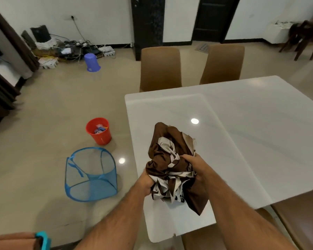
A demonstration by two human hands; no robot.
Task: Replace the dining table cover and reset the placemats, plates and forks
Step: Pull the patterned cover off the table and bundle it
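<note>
Just then I had the bundled brown-and-white table cover (172,168) clutched in both hands above the near corner of the white bench (251,123), my left hand (147,183) gripping its lower left folds and my right hand (192,164) curled into the cloth on the right side. On the floor to my left stood a blue mesh hamper (90,175), with a red bucket (98,130) just beyond it, and two brown chairs (160,68) were tucked at the bench's far edge.
</note>
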